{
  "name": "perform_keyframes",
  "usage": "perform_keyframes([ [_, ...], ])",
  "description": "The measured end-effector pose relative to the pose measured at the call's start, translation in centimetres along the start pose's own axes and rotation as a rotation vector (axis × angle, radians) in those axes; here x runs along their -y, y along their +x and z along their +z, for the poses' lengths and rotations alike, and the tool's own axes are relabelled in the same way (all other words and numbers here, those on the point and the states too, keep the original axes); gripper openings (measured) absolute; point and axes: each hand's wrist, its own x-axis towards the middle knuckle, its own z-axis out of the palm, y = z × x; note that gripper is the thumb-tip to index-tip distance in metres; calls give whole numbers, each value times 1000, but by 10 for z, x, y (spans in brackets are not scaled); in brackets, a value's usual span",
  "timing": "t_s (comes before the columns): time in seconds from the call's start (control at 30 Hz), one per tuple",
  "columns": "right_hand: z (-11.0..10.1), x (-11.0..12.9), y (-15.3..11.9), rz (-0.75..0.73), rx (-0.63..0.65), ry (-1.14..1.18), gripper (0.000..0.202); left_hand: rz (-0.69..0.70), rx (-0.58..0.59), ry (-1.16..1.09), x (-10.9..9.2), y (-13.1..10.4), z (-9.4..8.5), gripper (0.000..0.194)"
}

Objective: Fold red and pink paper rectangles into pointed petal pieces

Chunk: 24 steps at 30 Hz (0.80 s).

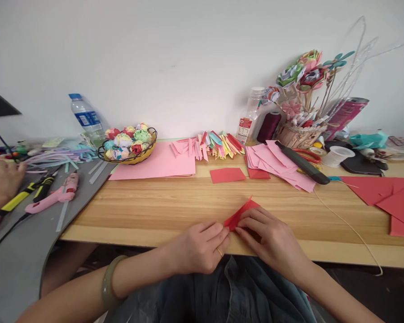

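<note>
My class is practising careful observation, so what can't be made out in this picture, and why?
All in the head view:
- Red paper: its lower corners and creases, covered by the left hand and right hand.
- Co-worker's hand: partly cut off by the left edge.
- Red sheets: their far ends, cut off by the right edge.
- Blue-capped bottle: label print too small to read.

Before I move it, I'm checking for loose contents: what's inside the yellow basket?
Multicoloured, rose-like paper flowers are heaped inside the yellow basket. They cover its floor, so anything beneath them cannot be seen.
</note>
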Motion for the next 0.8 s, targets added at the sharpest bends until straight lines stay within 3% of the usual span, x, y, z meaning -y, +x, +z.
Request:
perform_keyframes([
  [0.23,6,-3,7,95,26,-9,18,-52,-31,-29,-5,1,-4,25],
  [0.43,9,0,4,132,4,-10,16,-42,75,-9,-6,4,-7,30],
  [0.8,11,-1,7,163,28,18,17,-93,97,28,-16,4,-1,30],
])
